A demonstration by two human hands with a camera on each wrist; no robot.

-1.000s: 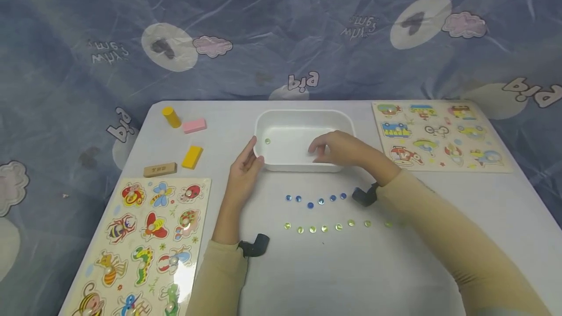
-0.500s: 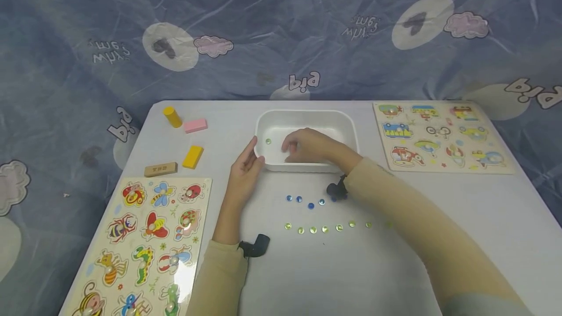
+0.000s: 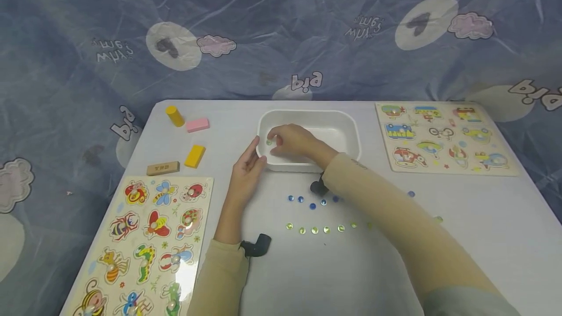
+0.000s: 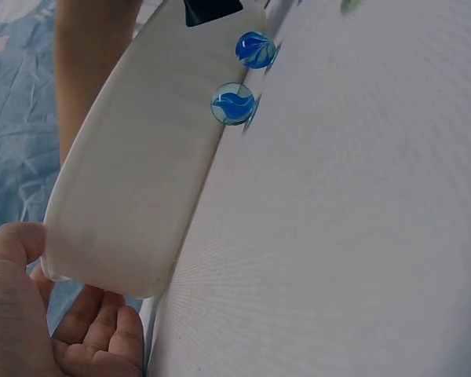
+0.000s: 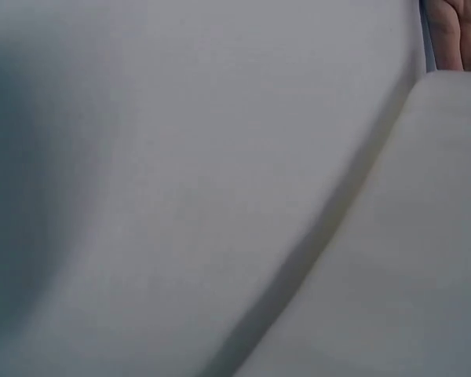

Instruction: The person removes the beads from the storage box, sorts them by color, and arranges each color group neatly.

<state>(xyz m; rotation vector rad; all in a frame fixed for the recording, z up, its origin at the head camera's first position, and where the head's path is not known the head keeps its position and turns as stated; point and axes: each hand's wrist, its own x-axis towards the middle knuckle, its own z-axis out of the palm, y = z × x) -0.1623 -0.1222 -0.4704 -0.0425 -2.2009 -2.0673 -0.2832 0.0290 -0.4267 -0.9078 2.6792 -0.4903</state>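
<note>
A white plastic tub point(image 3: 316, 167) stands on the table, and my left hand point(image 3: 245, 174) holds its left end, thumb at the rim. In the left wrist view, that hand point(image 4: 86, 338) has its fingers against the tub's outside wall. Inside the tub is my right hand point(image 3: 294, 141), thumb and forefinger bent and apart, fingertips close by a green glass marble point(image 3: 269, 142). Whether they touch it I cannot tell. Blue marbles point(image 3: 312, 206) and green marbles point(image 3: 327, 230) lie in two rows in front of the tub. The right wrist view hides the right hand.
An insect puzzle board point(image 3: 153, 238) lies at left, a vehicle puzzle board point(image 3: 443, 135) at right. Behind the insect board are a yellow cylinder point(image 3: 175, 116), a pink block point(image 3: 197, 125), a yellow block point(image 3: 194, 156) and a wooden block point(image 3: 163, 168).
My right hand has moved left through the tub to the green marble, its sleeve now covering part of the marble rows. The left hand stays on the tub.
</note>
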